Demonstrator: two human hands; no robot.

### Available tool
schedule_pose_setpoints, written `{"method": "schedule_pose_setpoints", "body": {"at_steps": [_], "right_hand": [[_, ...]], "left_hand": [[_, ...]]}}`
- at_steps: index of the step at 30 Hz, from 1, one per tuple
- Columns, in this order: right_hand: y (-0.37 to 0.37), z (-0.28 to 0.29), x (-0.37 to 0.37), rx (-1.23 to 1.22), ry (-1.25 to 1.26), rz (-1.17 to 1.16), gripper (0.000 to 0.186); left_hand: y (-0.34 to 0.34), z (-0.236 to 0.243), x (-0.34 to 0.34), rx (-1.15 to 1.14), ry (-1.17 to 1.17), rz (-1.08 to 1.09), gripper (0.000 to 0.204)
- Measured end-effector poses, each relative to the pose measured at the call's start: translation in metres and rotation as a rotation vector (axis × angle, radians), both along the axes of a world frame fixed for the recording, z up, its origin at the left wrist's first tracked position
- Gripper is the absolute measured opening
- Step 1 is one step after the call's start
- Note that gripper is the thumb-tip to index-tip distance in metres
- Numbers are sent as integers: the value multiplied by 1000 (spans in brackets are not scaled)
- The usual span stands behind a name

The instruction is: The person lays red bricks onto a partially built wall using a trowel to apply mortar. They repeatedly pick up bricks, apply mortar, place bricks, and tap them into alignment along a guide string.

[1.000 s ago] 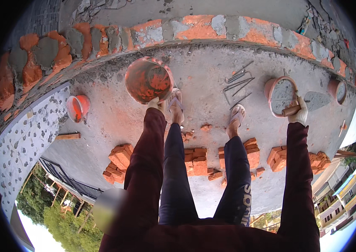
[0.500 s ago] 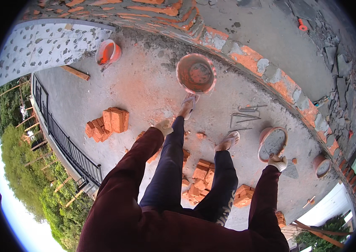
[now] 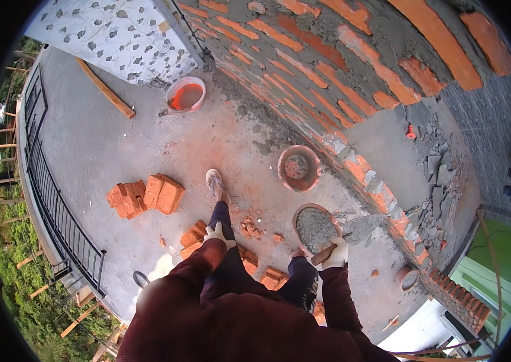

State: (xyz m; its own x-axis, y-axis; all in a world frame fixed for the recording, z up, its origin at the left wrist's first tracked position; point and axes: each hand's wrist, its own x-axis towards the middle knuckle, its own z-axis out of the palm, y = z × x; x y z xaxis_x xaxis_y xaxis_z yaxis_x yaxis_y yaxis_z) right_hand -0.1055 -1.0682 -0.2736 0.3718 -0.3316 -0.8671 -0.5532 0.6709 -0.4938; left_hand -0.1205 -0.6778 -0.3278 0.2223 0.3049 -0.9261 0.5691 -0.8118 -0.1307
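My right hand [image 3: 336, 253], in a pale glove, is closed round the wooden handle of a trowel [image 3: 366, 228]. Its grey blade points toward the low brick wall. Just beside that hand stands a round tub [image 3: 298, 212] of wet grey mortar [image 3: 316, 231]. My left hand [image 3: 219, 236], also gloved, rests at my left leg with its fingers apart, holding nothing I can see. Orange bricks [image 3: 193, 237] lie close by it, partly covered by my arm.
A brick wall [image 3: 328, 66] rises ahead and continues low to the right [image 3: 382, 190]. An almost empty bucket [image 3: 299, 169] and a bucket of reddish water [image 3: 186, 95] stand near it. Brick stacks [image 3: 164, 193] lie left; a black railing [image 3: 65, 199] edges the floor.
My view has swung, showing more brick wall. The mortar tub, formerly right of my feet, now appears nearer the middle, and the trowel has come with my right hand. My left hand sits lower on the leg.
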Motion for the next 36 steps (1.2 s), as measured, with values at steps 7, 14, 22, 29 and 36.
{"method": "schedule_pose_setpoints", "body": {"at_steps": [7,14,22,29,36], "right_hand": [[160,-23,124,-184,-65,521,9],[351,-113,262,-185,-70,787,13],[500,-216,372,-427,-80,1154,25],[597,-303,353,-744,-376,1666,18],[511,-252,329,-904,-601,1924,34]], "left_hand": [[109,18,53,-129,-68,-50,77],[149,1,67,-144,-88,34,73],[153,-10,80,-132,-259,267,80],[152,-36,92,-202,-245,370,73],[168,-47,104,-205,-232,359,62]]}}
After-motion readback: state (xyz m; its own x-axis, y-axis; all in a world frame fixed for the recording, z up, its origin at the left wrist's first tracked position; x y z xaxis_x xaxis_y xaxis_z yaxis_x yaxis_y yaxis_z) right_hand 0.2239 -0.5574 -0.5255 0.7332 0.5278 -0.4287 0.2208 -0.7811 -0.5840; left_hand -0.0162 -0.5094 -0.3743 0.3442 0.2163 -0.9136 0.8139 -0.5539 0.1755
